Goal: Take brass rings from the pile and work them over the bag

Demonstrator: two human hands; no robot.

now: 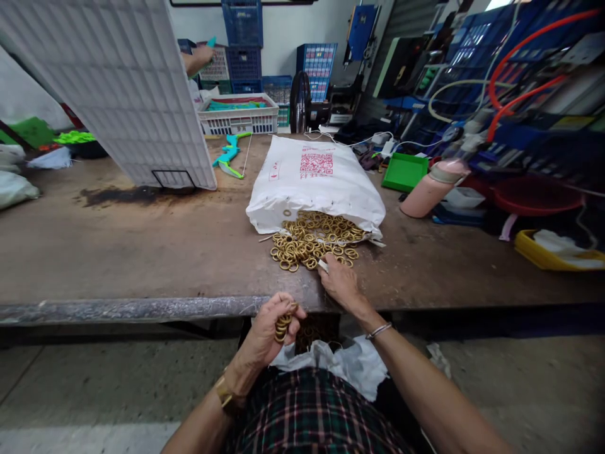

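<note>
My left hand (270, 329) is closed around a short stack of brass-coloured rings (282, 328), just in front of the table's near edge. At the near side of a loose pile of the same rings (302, 246), my right hand (339, 280) has its fingers curled down, touching or almost touching them. Something white, perhaps a finger wrap, shows at its fingertips; whether a ring is pinched there is hidden. The pile spills from the mouth of a white woven sack (314, 180) with red print, lying on the table. Below the edge, more rings (316, 331) show dimly above white cloth or plastic.
A white ribbed panel (127, 88) stands on the brown table (189, 246) at left. A turquoise bow-shaped toy (230, 154) lies behind the sack. To the right are a green tray (405, 171), a pink bottle (432, 189) and a yellow tray (553, 255). Another person's hand (199, 60) shows behind the panel.
</note>
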